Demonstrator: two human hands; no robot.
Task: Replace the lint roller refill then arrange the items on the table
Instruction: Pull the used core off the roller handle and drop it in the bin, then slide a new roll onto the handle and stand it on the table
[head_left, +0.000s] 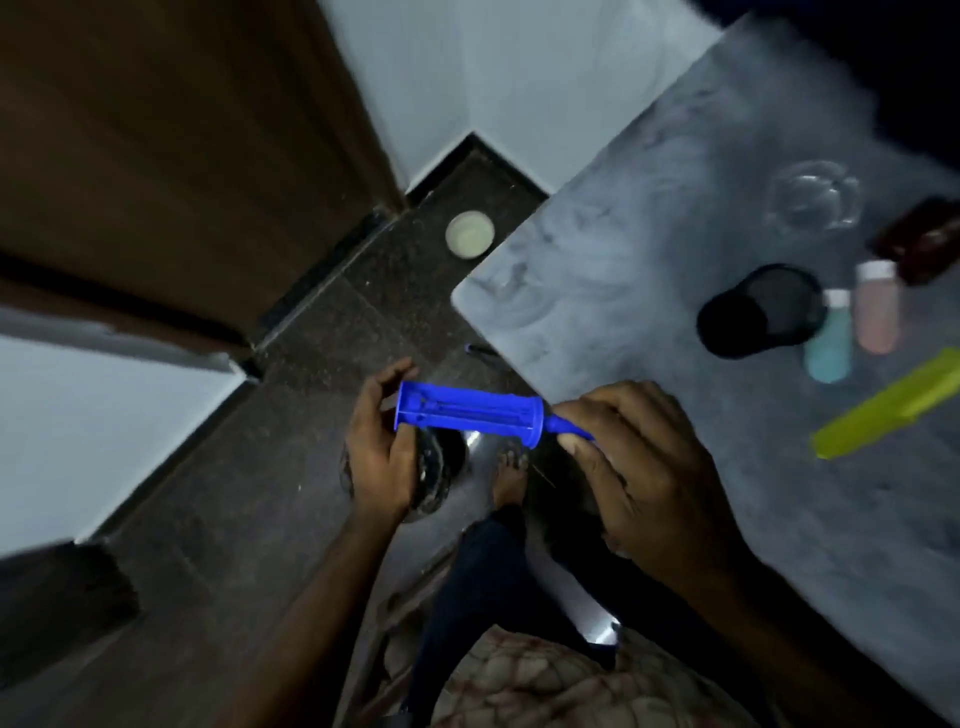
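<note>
A bright blue lint roller (470, 414) with a bare, ribbed core and no paper roll on it lies level in the air, left of the grey table (649, 218) and above the dark floor. My right hand (639, 457) pinches its thin handle at the right end. My left hand (376, 447) cups the far left end of the core, fingers curled around it. Under my left hand a dark round thing (431, 478) shows, too blurred to name.
On the table's right side lie a black mesh cup (763, 312) on its side, a teal bottle (830, 343), a pink bottle (878, 312), a yellow-green cover (888, 410), a clear plastic piece (813, 200) and a dark red object (924, 239). A round pale lid (469, 234) sits on the floor.
</note>
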